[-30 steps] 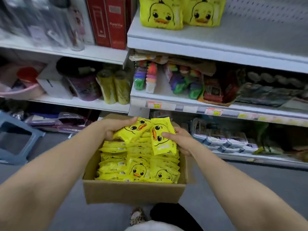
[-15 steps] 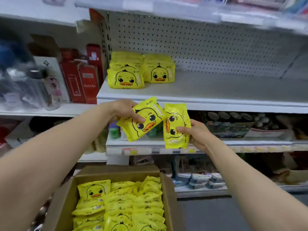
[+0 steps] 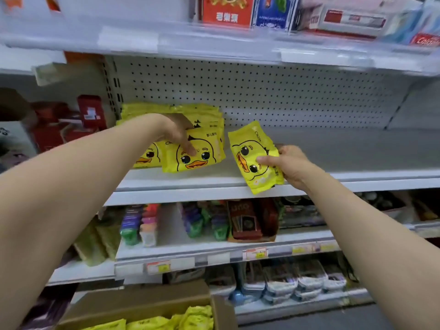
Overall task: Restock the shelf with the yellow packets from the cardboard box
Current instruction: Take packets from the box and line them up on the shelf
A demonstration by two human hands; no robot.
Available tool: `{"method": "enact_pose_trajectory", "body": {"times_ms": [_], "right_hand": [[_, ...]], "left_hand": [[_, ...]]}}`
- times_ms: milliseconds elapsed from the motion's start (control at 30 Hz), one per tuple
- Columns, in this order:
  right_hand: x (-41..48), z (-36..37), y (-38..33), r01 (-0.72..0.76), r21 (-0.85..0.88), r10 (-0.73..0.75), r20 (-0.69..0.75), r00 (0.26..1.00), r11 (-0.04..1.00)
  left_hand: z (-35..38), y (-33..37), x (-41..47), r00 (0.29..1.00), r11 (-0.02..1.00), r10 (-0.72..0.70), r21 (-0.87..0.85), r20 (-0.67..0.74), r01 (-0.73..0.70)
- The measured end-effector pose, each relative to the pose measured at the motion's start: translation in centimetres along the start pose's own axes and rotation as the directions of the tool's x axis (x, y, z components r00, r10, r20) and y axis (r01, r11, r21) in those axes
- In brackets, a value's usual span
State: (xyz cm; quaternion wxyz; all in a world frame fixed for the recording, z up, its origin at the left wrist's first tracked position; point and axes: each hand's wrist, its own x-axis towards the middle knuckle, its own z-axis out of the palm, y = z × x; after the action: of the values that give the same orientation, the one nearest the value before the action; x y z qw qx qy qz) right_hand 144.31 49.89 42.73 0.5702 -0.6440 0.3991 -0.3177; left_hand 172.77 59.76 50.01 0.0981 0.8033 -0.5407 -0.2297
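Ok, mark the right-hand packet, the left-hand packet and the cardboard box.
right-hand packet [image 3: 248, 145]: head view, on the duck's face above the thumb.
left-hand packet [image 3: 195, 164]: head view, on the orange beak.
cardboard box [image 3: 142, 303]: head view, on its far wall.

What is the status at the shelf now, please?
Left hand grips left packet, against the stack. Right hand holds right packet, tilted, over the shelf edge. Bare space beside the stack, nothing in the way.

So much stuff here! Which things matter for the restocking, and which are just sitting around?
Job: left hand holding one yellow packet; right hand holding a second packet; shelved packets; shelf; cardboard box.
Just there: red boxes; card-game box; price tags.
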Motion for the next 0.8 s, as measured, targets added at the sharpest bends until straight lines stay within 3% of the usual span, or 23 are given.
{"method": "enact_pose_trajectory", "body": {"times_ms": [100, 433, 800], "right_hand": [[2.1, -1.2, 0.0, 0.002, -0.032, -0.002, 0.023, 1.000, 0.999], [6.6, -3.1, 0.3, -0.005, -0.075, 0.012, 0.086, 0.996, 0.997], [7.3, -2.4, 0.2, 0.013, -0.066, -0.006, 0.103, 0.995, 0.998]], "left_hand": [[-0.4, 1.1, 2.6, 0.997, 0.976, 0.061, 0.210, -0.043, -0.050], [0.0, -0.1, 9.3, 0.993, 0.959, 0.093, 0.277, -0.074, -0.069], [-0.1, 0.6, 10.6, 0.980, 0.926, 0.182, 0.350, -0.077, -0.144]]}}
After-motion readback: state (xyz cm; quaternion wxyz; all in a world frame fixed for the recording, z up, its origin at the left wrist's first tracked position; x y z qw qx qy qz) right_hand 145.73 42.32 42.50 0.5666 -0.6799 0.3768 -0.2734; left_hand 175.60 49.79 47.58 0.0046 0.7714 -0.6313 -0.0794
